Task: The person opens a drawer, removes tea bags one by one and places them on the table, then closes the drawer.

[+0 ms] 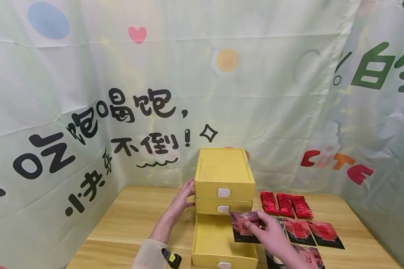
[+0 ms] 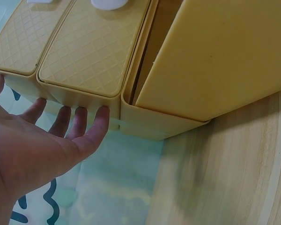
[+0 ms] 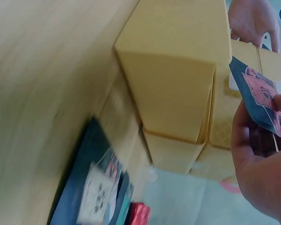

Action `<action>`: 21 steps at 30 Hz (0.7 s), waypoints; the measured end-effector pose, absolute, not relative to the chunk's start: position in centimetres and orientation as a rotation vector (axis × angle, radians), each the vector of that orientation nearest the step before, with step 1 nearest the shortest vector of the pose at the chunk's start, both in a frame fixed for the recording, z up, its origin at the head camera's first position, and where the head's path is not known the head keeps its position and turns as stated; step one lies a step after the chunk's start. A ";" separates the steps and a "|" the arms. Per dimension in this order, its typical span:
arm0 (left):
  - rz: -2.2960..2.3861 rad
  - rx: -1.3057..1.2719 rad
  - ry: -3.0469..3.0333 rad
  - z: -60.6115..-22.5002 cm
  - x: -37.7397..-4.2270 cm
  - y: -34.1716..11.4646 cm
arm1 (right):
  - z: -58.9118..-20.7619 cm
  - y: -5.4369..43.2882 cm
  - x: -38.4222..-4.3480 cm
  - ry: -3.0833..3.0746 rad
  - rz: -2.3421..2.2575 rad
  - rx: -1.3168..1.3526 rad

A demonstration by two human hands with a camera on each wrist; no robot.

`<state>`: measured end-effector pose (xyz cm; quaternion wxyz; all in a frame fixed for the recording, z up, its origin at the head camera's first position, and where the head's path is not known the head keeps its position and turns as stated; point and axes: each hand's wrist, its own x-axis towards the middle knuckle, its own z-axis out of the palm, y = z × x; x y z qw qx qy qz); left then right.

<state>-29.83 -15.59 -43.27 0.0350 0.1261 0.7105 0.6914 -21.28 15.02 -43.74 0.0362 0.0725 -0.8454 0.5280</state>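
A yellow drawer unit point(image 1: 223, 164) stands on the table with its bottom drawer point(image 1: 208, 259) pulled out; the part of that drawer that shows holds nothing. My left hand point(image 1: 182, 196) rests at the unit's left side. In the left wrist view, the left hand's fingertips point(image 2: 102, 115) lie along the side of the upper drawers, fingers stretched out. With thumb and fingers my right hand point(image 1: 274, 233) pinches a flat dark-and-red packet point(image 1: 239, 225) above the open drawer's right side. The right wrist view shows the same packet point(image 3: 258, 93) tilted between the fingers.
Red wrapped packets point(image 1: 285, 204) lie in a row right of the unit. Nearer are several flat black-and-red packets point(image 1: 326, 232), some partly hidden by my right arm. Behind the wooden table point(image 1: 121, 228) hangs a printed cloth point(image 1: 266, 123).
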 end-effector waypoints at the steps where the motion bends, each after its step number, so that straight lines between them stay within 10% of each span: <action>1: 2.124 0.388 2.186 -43.3 -29.8 -15.6 | -43.8 15.3 -21.3 -2.601 1.614 0.208; 21: 2.122 0.388 2.190 -43.2 -29.8 -15.6 | -44.0 20.9 -21.5 -2.718 1.561 -0.017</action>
